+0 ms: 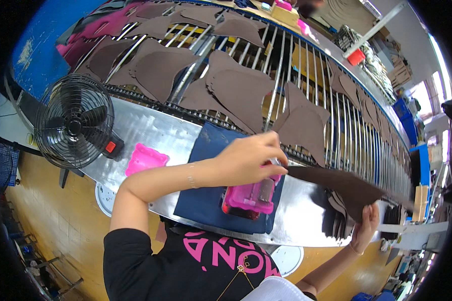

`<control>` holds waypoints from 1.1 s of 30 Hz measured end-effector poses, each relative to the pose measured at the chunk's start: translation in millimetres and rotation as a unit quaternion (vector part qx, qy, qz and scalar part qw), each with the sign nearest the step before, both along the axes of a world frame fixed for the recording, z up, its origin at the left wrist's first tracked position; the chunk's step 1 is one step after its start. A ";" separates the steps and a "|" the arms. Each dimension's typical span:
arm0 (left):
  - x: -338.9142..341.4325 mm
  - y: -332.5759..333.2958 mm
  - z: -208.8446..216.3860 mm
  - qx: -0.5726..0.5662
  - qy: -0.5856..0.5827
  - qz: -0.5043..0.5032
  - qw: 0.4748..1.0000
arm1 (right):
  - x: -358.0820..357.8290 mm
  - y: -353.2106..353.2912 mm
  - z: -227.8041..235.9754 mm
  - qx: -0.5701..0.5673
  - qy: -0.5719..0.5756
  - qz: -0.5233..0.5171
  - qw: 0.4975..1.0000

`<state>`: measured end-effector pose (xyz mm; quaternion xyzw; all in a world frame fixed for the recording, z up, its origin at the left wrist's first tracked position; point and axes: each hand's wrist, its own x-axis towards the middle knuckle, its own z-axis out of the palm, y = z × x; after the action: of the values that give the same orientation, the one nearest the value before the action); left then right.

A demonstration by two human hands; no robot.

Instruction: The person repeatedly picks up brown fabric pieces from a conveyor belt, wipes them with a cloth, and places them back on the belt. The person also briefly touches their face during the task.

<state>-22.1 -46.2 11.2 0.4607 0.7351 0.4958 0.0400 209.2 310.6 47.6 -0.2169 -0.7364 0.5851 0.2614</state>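
My left hand is closed, its fingertips pinched together above a pink tray that holds a greyish block-like piece. What it pinches, if anything, is hidden. The pointed end of a dark brown flat cut piece, like leather or sheet material, reaches close to those fingertips; whether they touch it I cannot tell. At the other end, my right hand grips the piece by its lower right edge, holding it raised and tilted over the metal table. Beneath it, a stack of similar brown pieces is partly covered.
The pink tray stands on a dark blue sheet on the metal table. Beyond runs a conveyor of metal rods bearing several brown pieces. A black fan and another pink tray are at left.
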 end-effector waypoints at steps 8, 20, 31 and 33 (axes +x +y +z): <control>-17.7 -127.3 -25.8 0.122 -0.155 0.260 0.945 | -290.2 -85.2 -26.7 -0.143 -0.054 0.185 0.971; -32.8 -168.9 -96.6 0.158 -0.258 0.302 0.904 | -632.8 -239.2 -139.8 -0.216 -0.081 0.232 0.945; -32.8 -168.0 -99.5 0.127 -0.311 0.271 0.902 | -753.0 -228.6 -252.7 0.020 -0.119 0.153 0.981; -33.0 -167.0 -98.6 0.125 -0.322 0.274 0.898 | -766.4 -208.1 -259.0 0.053 -0.121 0.144 0.981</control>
<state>-55.1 -213.2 -87.5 0.0577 0.7113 0.6960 0.0788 -557.2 102.5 -211.4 -0.1638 -0.8157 0.5466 0.0948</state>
